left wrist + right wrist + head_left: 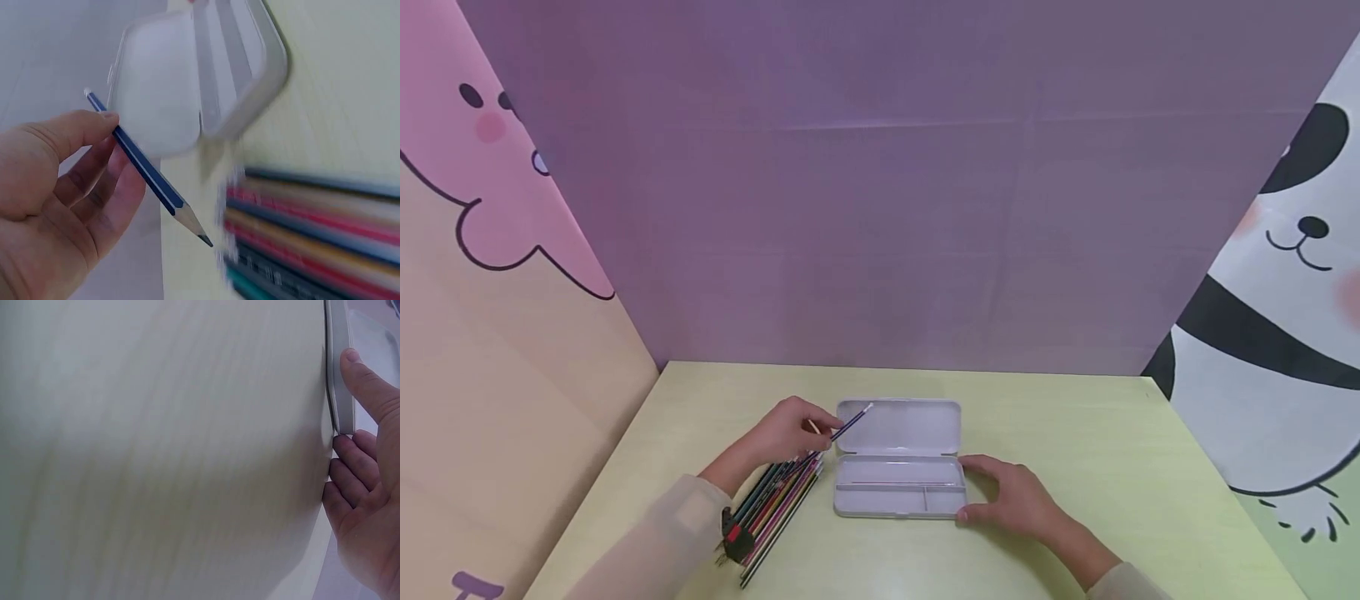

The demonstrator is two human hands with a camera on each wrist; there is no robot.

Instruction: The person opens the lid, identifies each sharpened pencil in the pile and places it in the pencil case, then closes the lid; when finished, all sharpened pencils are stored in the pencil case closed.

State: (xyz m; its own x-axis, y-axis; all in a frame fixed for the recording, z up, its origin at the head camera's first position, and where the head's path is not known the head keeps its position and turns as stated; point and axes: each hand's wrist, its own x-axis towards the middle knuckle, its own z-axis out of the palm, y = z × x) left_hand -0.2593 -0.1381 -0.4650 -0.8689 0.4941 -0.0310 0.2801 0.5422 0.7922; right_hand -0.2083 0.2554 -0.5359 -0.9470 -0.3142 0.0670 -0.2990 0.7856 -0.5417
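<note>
Pencil (pixel 852 421) held aloft; case (pixel 880 502) open, pile (pixel 771 512) on table (pixel 1075 442)

Left hand (pixel 793 429): pencil pinched between thumb and fingers. Body blue with a pale stripe; white end directed over the lid (pixel 902 427), dark sharpened tip toward the pile. Whether the pile is touched by the tip cannot be told.

Right hand (pixel 1015 500): placed well apart from the left, at the right end of the case. That end is gripped, with the thumb set at the near corner and the fingers toward the far side.

Case: pale, laid flat, lid folded back on the far side. Divided into one long compartment (pixel 898 472) next to the lid and a near row of two, the longer at left. No pencil can be made out inside.

Pile: pencils of several colours, laid aslant just left of the case. A black object (pixel 740 543) with a red patch is lodged at the near end; its nature is unclear.

Surround: purple backdrop (pixel 880 208) behind; pink figure (pixel 512 167) shown at left, panda (pixel 1285 333) at right.

Progress, as judged: early. Case opened and steadied, one pencil taken up. Outstanding: that pencil not yet set down, the pile not yet dealt with, the lid not closed.
</note>
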